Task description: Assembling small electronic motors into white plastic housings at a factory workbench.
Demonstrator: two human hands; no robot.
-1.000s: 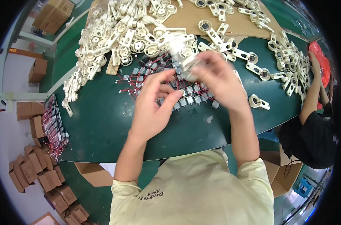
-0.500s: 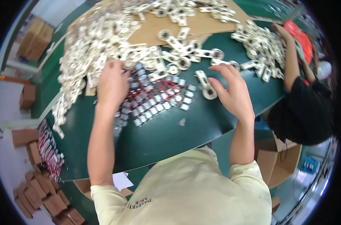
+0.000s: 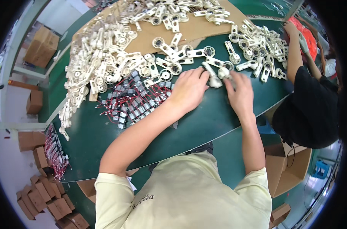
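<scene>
Left hand and right hand are held to the right of the landmark, a cluster of small silver-grey metal motors with thin red wires. Between them, to the right of that cluster, an elongated cream-white plastic piece with a bulbous near end is seen. Its long axis is slanted from the far left to the near right, so that the bulbous end is turned toward the gap between the hands. It is placed just right of the left fingertips, and the left hand is clearly the nearer one. The left fingers are bent and kept close together; whether the piece is gripped or only touched cannot be made out. The right thumb and fingers are parted and slightly curled, with a small rounded cream-white plastic part at their tips; its hold is blurred and cannot be confirmed. Relative to the right hand, the elongated piece is found to the left, beyond that rounded part. Past the cluster, a large heap of similar cream-white plastic pieces is spread.
</scene>
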